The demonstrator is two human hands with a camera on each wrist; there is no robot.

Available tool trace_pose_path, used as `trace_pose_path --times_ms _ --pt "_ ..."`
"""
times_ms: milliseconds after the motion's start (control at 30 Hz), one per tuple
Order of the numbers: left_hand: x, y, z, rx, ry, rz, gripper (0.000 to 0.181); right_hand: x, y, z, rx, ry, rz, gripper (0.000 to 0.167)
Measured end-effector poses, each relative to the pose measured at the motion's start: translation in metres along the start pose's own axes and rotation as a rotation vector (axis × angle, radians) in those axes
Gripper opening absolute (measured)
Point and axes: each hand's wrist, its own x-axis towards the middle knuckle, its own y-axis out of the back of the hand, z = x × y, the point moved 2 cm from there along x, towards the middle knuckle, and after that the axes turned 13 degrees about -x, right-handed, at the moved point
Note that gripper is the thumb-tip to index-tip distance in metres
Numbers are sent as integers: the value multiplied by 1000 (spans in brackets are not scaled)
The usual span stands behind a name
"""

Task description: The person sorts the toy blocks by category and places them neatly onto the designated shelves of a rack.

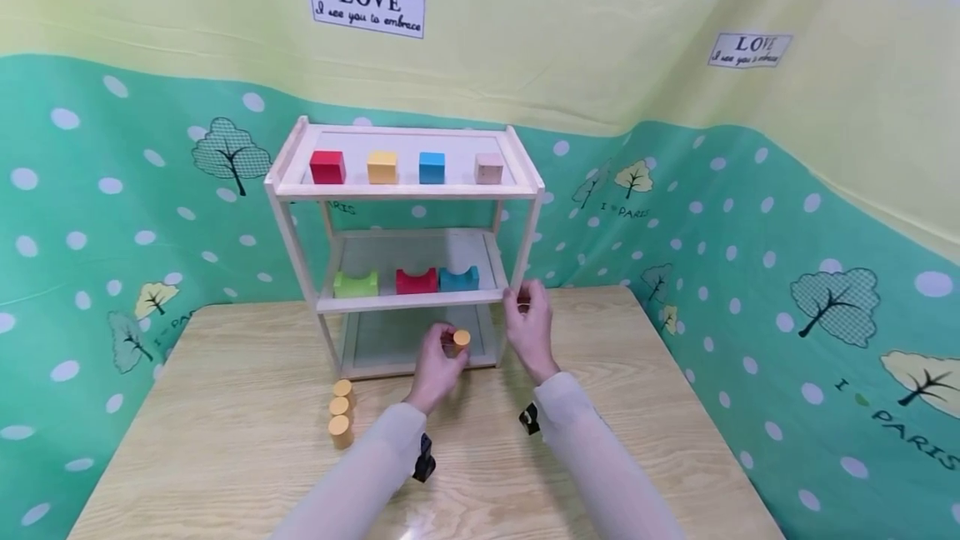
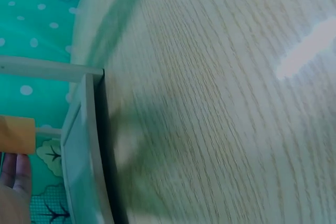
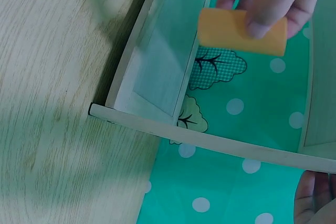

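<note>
My left hand (image 1: pixel 435 369) pinches an orange wooden cylinder (image 1: pixel 461 340) by its sides, in front of the bottom shelf (image 1: pixel 382 336) of a small wooden rack (image 1: pixel 405 192). In the right wrist view that cylinder (image 3: pixel 226 31) lies across thumb and fingers, raised above the bottom board. My right hand (image 1: pixel 531 327) grips the rack's front right post (image 3: pixel 199 137), close to the middle shelf's corner; its fingertips are partly hidden. Several more orange cylinders (image 1: pixel 341 432) stand in a row on the table, left of my left forearm.
On the top shelf sit a red block (image 1: pixel 327 167), a yellow block (image 1: pixel 382 167), a blue block (image 1: pixel 432 167) and a pale block (image 1: pixel 489 168). Green (image 1: pixel 356 284), red (image 1: pixel 416 282) and blue (image 1: pixel 459 279) notched blocks occupy the middle shelf. Patterned curtain (image 1: pixel 600 215) hangs behind.
</note>
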Motion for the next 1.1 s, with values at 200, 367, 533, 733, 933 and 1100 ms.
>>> trace_pose_path --times_ms 200,367,533,733,933,1100 --pt "7 -5 -8 -21 9 -10 35 -1 7 -18 35 3 -3 7" --pt "11 -11 -18 -21 9 0 33 -5 17 -38 53 20 5 8" --pt "16 -17 -24 -3 4 -10 33 -6 19 -38 44 21 18 7" --pt "24 -20 -29 6 -17 -3 31 -5 19 -38 33 10 5 7" --pt "29 -20 -33 47 -9 -3 31 -5 19 -39 30 0 -3 7" --pt "31 -19 -35 44 3 -2 32 -4 18 -39 23 5 0 7"
